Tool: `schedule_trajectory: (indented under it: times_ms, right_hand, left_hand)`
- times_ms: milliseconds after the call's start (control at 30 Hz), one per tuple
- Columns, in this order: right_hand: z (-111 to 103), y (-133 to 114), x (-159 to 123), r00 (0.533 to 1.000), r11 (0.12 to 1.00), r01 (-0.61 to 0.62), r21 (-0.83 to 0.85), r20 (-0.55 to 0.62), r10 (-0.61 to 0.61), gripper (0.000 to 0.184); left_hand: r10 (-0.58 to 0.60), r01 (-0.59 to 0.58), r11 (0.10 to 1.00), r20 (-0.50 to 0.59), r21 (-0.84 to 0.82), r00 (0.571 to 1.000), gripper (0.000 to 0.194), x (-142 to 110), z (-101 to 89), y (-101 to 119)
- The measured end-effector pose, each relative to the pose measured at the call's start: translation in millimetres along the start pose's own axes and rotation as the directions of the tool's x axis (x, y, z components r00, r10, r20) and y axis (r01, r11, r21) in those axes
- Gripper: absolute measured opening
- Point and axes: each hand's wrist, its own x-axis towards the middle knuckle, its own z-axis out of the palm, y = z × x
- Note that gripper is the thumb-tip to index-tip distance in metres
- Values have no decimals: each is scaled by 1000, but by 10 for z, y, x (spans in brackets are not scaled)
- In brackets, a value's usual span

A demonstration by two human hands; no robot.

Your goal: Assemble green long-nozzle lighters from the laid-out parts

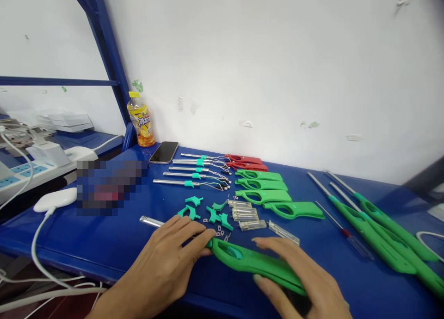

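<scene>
A green long-necked lighter (256, 261) lies across both hands near the table's front edge, its metal tube (151, 222) pointing left. My left hand (173, 259) is closed round the front end of the lighter, where the tube enters the green body. My right hand (298, 272) grips the rear of the handle, thumb below and fingers over the top. Just beyond lie loose teal triggers (194, 201), tiny metal clips (222, 233) and several clear fuel cartridges (248, 215). The lighter's underside and part of the tube are hidden by my hands.
Metal tubes with wires (176, 182) lie in rows behind, beside green handle shells (263, 197) and red ones (244, 159). At right are a screwdriver (359, 245) and several whole green lighters (374, 231). A phone (164, 152), drink bottle (141, 122) and power strip (45, 171) stand left.
</scene>
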Motion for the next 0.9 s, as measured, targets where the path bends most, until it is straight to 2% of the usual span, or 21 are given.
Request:
schedule_trajectory:
  times_ms: [167, 333, 500, 733, 900]
  right_hand:
    - [-20, -12, 94, 993, 991, 70, 115, -101, -59, 22]
    - [-40, -15, 102, 998, 981, 51, 186, -49, -42, 23]
    - [-38, -48, 82, 997, 971, 71, 229, -6, -71, 21]
    - [-22, -83, 84, 999, 983, 27, 180, 33, -34, 20]
    - [-28, -16, 11, 996, 997, -80, 21, 51, 78, 33]
  left_hand:
    - [-17, 17, 999, -15, 40, 1000, 32, -18, -17, -14]
    - [-35, 35, 999, 56, 1, 998, 31, -45, -8, -27]
    - [49, -46, 996, 41, -75, 998, 28, 3, -4, -14]
    - [34, -33, 993, 11, -115, 999, 26, 14, -44, -12]
    - [-4, 2, 999, -41, -45, 999, 22, -26, -25, -33]
